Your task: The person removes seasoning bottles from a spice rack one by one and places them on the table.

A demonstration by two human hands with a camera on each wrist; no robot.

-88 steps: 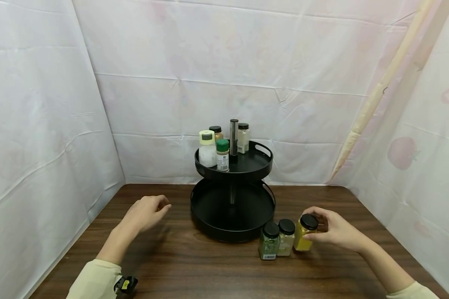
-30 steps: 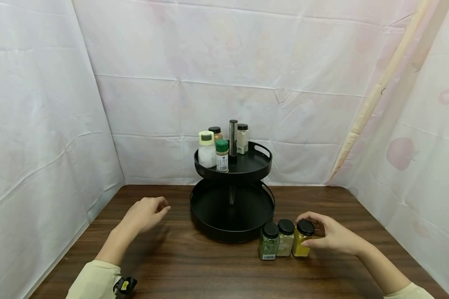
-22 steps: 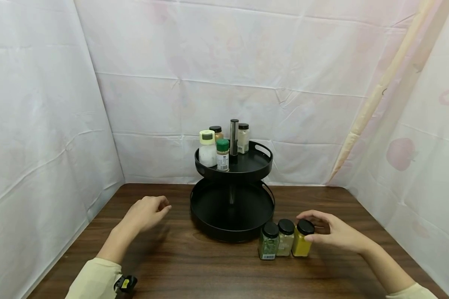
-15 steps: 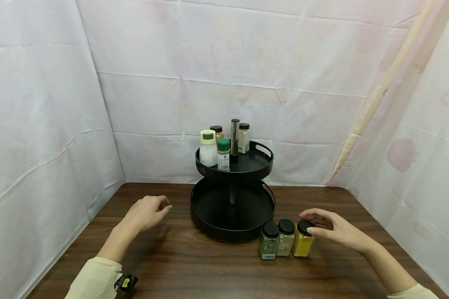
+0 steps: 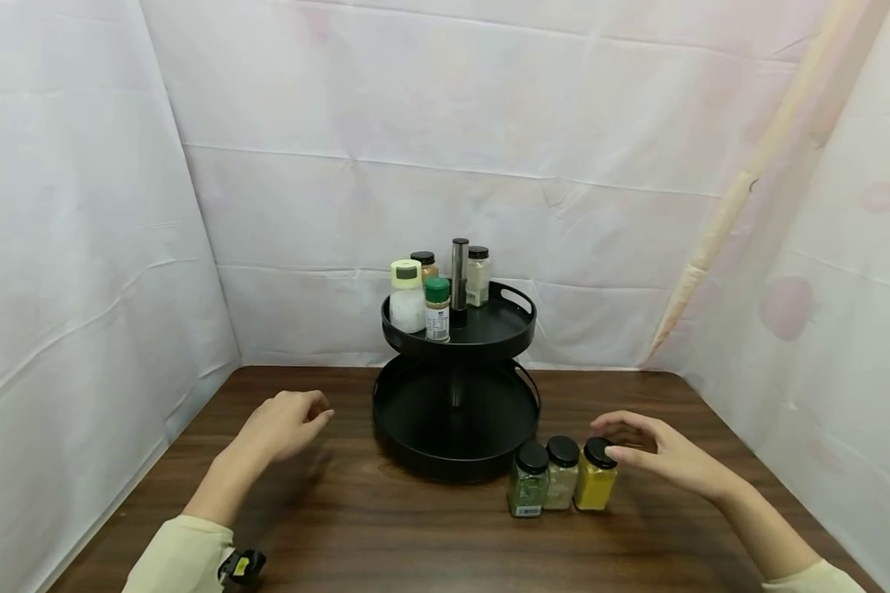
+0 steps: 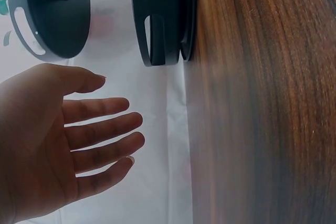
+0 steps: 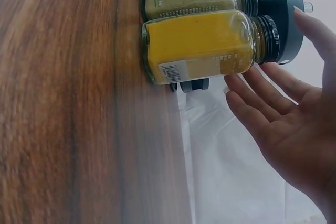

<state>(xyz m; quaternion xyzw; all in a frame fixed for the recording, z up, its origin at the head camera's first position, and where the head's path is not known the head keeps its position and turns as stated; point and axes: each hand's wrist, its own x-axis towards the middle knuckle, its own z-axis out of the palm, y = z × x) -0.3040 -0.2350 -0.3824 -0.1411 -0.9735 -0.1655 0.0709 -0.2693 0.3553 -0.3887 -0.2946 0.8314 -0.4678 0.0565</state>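
Observation:
My right hand (image 5: 656,453) is at the black lid of a spice jar of yellow powder (image 5: 595,478), its fingers spread and loose. In the right wrist view the thumb is apart from the jar and the fingers (image 7: 262,98) show beyond it. This jar stands upright at the right end of a short row, beside a jar of pale green powder (image 5: 561,476) and a jar of green herbs (image 5: 528,486). My left hand (image 5: 285,424) hovers over the left of the table, holding nothing, fingers relaxed and apart in the left wrist view.
A black two-tier round rack (image 5: 456,465) stands behind the jars. Its upper tray bears a white shaker with a cream lid (image 5: 406,305), a green-capped bottle (image 5: 437,313) and two black-lidded jars, around a metal post (image 5: 460,276). White cloth (image 5: 326,206) encloses the wooden table (image 5: 386,543).
My right hand has brought the yellow jar left and nearer, up beside the other two. Its fingers have since loosened and lifted from the jar. The left hand stays put.

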